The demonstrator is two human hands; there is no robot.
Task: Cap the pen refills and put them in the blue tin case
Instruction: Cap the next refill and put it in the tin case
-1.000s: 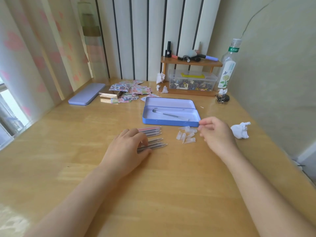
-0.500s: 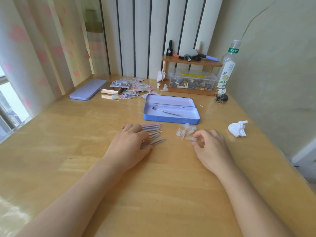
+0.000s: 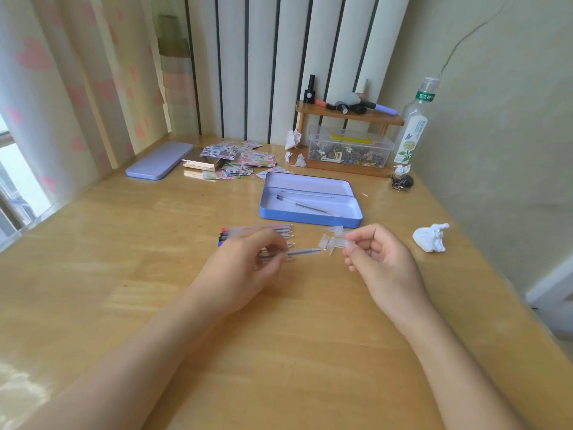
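The left hand (image 3: 245, 271) has come up off the pile it was pressing flat half a second ago and now pinches a single pen refill (image 3: 302, 252) between thumb and fingertips, the refill lying nearly level with its tip pointing right. The right hand (image 3: 381, 262), which was palm-down on the wood picking at the caps, has turned and lifted; its thumb and forefinger are closed on one clear cap (image 3: 342, 242), held just to the right of the refill's tip, the two not yet joined. Behind the left hand's fingers the remaining refills (image 3: 257, 231) lie in a loose row on the wooden desk (image 3: 279, 352), more of their coloured left ends showing now that the hand is off them. The spare clear caps (image 3: 333, 231) sit in a small cluster between the two hands, near the front wall of the blue tin case (image 3: 310, 214). The case stands open just beyond them, with one capped refill (image 3: 302, 204) lying aslant inside, as before. Its lid (image 3: 159, 159) rests well apart at the far left, and a crumpled white tissue (image 3: 431, 237) lies to the right of the right hand.
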